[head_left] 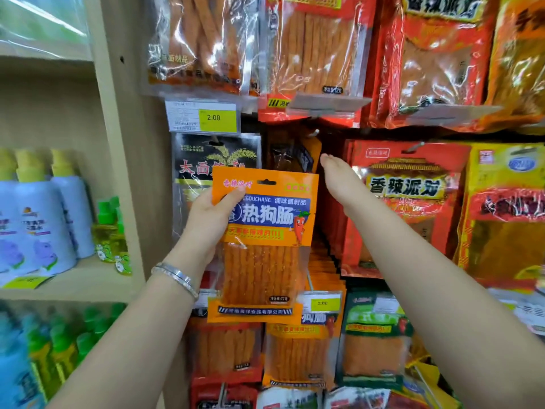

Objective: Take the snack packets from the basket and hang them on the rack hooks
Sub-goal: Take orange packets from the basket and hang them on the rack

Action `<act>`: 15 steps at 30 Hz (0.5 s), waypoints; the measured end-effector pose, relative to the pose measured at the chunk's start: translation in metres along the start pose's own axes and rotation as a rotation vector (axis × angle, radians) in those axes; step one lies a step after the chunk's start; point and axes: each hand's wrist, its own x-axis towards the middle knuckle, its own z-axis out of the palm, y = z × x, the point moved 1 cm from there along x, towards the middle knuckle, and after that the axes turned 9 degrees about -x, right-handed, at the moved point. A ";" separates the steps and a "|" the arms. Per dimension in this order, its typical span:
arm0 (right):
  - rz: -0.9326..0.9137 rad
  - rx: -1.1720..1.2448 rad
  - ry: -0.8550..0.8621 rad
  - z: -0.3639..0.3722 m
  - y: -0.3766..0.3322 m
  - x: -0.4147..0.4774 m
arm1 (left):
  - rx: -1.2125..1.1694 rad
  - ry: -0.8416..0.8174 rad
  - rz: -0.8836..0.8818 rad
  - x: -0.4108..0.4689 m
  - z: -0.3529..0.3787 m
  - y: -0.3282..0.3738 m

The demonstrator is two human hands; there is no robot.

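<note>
Right now you are mid-hang on one packet, with nothing in view to say how many are left: the basket does not show from the head camera, so I cannot tell what remains in it.

Your left hand point(212, 214) grips the flat orange plastic snack packet with the blue label band and chilli cartoon point(265, 240). The thumb lies across the packet's front upper left corner and the fingers are curled behind it. You hold the packet upright in front of the rack, and its dark hanging slot point(266, 182) at the top edge is free, not yet on any peg.

Your right hand point(339, 178) holds nothing. Its fingers are straight and together, reaching up just right of the packet toward the thin metal rack hook point(315, 133), which sits above and a little right of the slot.

The rack itself looks well stocked:
- red-bordered packets point(407, 202) hang to the right,
- a black wheat-printed packet point(206, 163) hangs to the left,
- a row of matching orange packets point(324, 261) shows edge-on behind the one you hold.

My reading is that this packet goes on that same row, so what is left for it is to bring the slot up level with the hook and slide it on.
</note>
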 end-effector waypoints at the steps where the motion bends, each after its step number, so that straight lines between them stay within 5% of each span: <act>1: -0.001 0.045 -0.015 0.000 0.002 -0.007 | -0.001 -0.005 0.001 -0.001 0.000 0.000; 11: -0.114 0.333 -0.079 -0.007 0.020 -0.073 | -0.028 -0.042 0.049 -0.011 0.019 -0.002; 15: -0.202 0.458 0.105 -0.017 0.018 -0.073 | 0.143 -0.049 0.195 -0.009 0.037 0.003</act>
